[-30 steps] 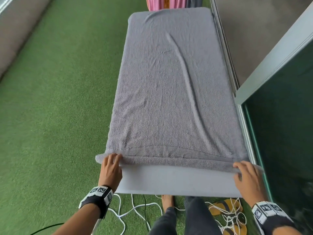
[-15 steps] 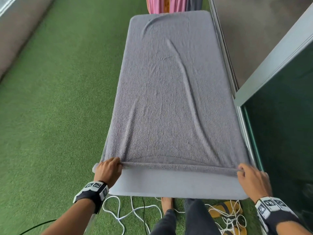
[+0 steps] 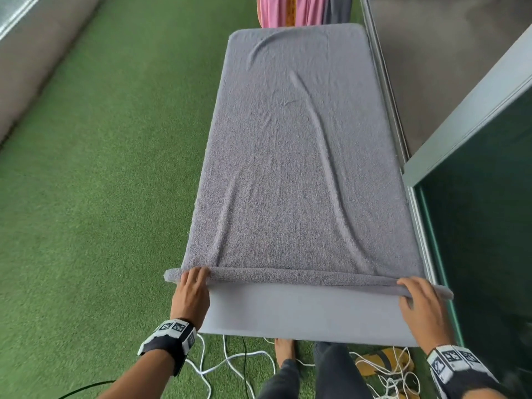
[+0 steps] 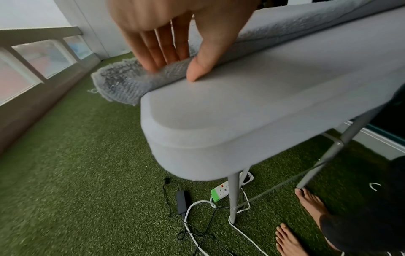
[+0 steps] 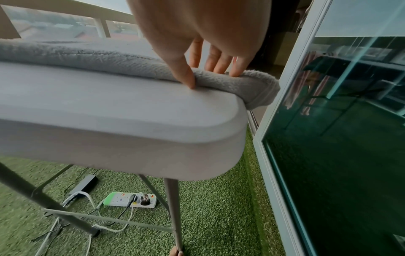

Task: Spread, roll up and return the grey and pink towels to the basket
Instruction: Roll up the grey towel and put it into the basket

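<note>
The grey towel [image 3: 299, 156] lies spread along the grey table [image 3: 302, 315], and its near edge is turned into a thin roll [image 3: 302, 276]. My left hand [image 3: 193, 289] rests on the roll's left end, which overhangs the table side. In the left wrist view its fingers [image 4: 162, 57] lie straight on the roll [image 4: 122, 83], with the thumb against the near side. My right hand [image 3: 420, 300] rests on the right end the same way; its fingers [image 5: 221, 67] lie over the roll [image 5: 252, 86]. Pink cloth [image 3: 282, 10] shows beyond the table's far end.
A green glass door [image 3: 489, 254] in a pale frame runs close along the table's right side. Artificial grass [image 3: 100, 197] spreads wide on the left. White cables, a power strip [image 4: 221, 192], yellow sandals [image 3: 380, 361] and my bare feet lie under the table's near end.
Both hands have turned the towel's near edge over into a thin roll and pushed it slightly forward. Their fingers went from gripping the edge to lying flat over the roll.
</note>
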